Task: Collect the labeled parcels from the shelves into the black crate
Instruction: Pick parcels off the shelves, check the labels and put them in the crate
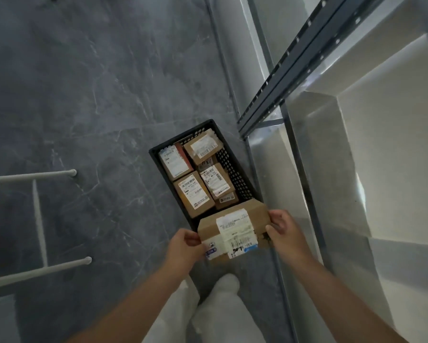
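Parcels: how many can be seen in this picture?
6. The held parcel, gripped by the left hand and right hand, is over the black crate's near end. Five lie inside: far left, far right, middle right, near left, and, partly covered, near right. More may hide beneath.

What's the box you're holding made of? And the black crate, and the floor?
The box looks like matte brown cardboard with white paper labels stuck on. The black crate seems hard plastic: its walls are a molded grid of holes. The floor looks like dark grey stone or tile, with pale veins.
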A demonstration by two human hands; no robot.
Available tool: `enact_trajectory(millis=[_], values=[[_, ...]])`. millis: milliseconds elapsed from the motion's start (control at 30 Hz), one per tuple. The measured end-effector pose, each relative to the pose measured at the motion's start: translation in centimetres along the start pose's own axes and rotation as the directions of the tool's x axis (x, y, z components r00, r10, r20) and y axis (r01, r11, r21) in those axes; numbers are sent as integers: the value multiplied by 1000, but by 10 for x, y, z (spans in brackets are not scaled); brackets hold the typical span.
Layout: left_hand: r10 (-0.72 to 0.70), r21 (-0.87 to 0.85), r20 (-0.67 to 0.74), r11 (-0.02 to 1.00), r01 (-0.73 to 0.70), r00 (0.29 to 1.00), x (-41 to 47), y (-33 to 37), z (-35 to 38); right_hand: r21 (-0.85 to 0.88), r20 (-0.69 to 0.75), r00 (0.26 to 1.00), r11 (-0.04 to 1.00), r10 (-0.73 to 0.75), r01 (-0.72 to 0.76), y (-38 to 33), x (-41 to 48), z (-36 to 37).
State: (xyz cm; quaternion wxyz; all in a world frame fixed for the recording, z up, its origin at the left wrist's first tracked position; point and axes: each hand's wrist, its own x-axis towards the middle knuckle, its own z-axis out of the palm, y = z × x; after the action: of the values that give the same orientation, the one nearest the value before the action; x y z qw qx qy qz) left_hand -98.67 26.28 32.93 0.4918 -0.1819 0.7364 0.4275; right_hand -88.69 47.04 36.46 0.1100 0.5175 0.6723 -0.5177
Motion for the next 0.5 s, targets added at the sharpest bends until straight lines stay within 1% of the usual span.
enact_trajectory(millis=[100,200,300,367,500], values=[[-39,-7,1,999,39,999,36,-11,8,-58,8,1000,998,-4,5,16,33,16],[-95,-65,-3,993,94,996,71,-31,22,-122,34,999,992,-18,22,34,71,32],[-145,-106,-27,984,141,989,106,-53,36,-205,72,997,978,-20,34,55,109,50],[-179,-130,-43,977,172,983,126,-66,45,-219,96,995,975,-21,42,66,131,62],[-201,-133,-107,973,187,974,161,-89,59,-298,146,989,953,-6,50,90,163,82]])
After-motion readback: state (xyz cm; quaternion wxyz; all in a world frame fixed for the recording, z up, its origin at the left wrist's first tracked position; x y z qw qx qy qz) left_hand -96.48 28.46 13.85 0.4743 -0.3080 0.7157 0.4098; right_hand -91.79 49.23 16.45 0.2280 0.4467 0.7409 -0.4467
